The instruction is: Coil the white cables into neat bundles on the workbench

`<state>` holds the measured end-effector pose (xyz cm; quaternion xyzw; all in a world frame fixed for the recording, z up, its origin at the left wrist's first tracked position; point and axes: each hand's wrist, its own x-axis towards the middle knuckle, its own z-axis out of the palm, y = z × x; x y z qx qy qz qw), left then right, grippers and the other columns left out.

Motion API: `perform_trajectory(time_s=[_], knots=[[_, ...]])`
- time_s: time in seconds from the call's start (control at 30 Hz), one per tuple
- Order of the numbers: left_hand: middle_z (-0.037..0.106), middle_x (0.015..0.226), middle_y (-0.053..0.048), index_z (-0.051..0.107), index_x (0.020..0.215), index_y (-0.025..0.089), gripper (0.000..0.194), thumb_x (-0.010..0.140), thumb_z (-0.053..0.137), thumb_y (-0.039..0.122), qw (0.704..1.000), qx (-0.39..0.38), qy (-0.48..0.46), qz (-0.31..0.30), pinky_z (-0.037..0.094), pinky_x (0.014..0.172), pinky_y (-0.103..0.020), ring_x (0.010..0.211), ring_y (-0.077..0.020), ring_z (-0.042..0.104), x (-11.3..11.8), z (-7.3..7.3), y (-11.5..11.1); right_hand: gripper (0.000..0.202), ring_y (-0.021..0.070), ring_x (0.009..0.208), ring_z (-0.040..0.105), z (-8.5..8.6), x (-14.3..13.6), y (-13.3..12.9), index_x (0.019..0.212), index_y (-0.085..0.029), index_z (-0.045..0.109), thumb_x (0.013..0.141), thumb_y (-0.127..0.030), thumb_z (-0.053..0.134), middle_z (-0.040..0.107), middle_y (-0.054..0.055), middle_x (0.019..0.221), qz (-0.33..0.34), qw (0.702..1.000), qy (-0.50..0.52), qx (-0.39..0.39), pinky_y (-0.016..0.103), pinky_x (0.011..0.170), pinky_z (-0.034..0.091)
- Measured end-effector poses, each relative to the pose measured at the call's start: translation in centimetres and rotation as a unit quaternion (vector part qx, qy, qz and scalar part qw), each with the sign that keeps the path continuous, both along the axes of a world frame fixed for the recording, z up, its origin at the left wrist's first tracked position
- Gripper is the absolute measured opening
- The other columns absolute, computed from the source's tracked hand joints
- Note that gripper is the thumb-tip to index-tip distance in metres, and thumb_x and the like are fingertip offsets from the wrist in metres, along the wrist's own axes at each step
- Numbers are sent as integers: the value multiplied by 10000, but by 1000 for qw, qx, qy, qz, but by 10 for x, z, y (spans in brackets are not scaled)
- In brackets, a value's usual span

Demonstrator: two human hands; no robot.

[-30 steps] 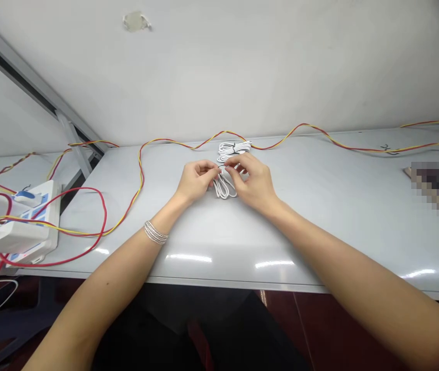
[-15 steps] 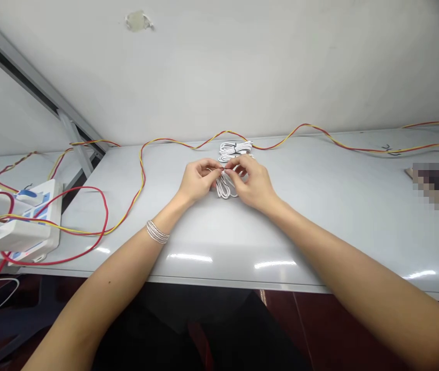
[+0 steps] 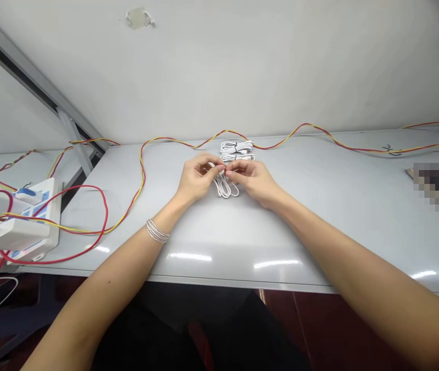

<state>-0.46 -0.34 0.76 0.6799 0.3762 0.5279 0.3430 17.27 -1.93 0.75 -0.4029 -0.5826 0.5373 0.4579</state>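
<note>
Head view: L hand (image 3: 197, 180) & R hand (image 3: 257, 181) pinch what seems thin dark tie (image 3: 224, 169) above white cable coil (image 3: 224, 189), near tied cable bundle (image 3: 236, 149) by far edge of tabletop (image 3: 219, 226); such small piece calls for precise fingertip grip.

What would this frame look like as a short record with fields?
Left hand: left hand, fingertips pinched at the looped white cable
Right hand: right hand, fingertips pinched beside the left's
Pinched item: too small to tell
Behind hands: white cable bundled with a dark tie
Left side: power strip, red-and-yellow wires
Surface: glossy grey tabletop
</note>
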Motion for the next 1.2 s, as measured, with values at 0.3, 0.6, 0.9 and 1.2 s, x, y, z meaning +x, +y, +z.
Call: perform_trajectory(time_s=[0.3, 0.6, 0.9, 1.2], knots=[[714, 810, -45, 709, 798, 161, 279, 772, 814, 418, 997, -41, -45, -47, 505, 637, -244, 699, -127, 641, 1, 5, -3, 348, 146, 709, 587, 6, 8, 2, 824, -174, 718, 660, -444, 865, 672, 27, 769, 62, 995, 58, -51, 298, 691, 471], [706, 793, -42, 700, 792, 151, 294, 749, 832, 410, 995, -67, -47, -49, 506, 647, -235, 697, -120, 627, 3, 6, -6, 339, 131, 679, 560, 7, 9, 2, 804, -174, 656, 646, -405, 847, 626, 6, 736, 53, 996, 56, -52, 288, 657, 456], [641, 613, -6, 674, 735, 134, 227, 721, 825, 303, 977, -188, -64, -73, 465, 494, -224, 497, -94, 572, 2, 12, -9, 132, 161, 717, 602, -3, 2, 2, 828, -194, 642, 763, -296, 697, 669, 28, 822, -72, 984, -63, 154, 326, 706, 503], [654, 615, -18, 651, 751, 148, 197, 746, 791, 287, 966, -242, -66, -64, 454, 430, -235, 455, -110, 573, 4, 12, -10, 91, 176, 781, 629, -6, 3, 2, 879, -201, 688, 807, -251, 661, 713, 52, 921, -139, 950, -147, 238, 330, 745, 513]])
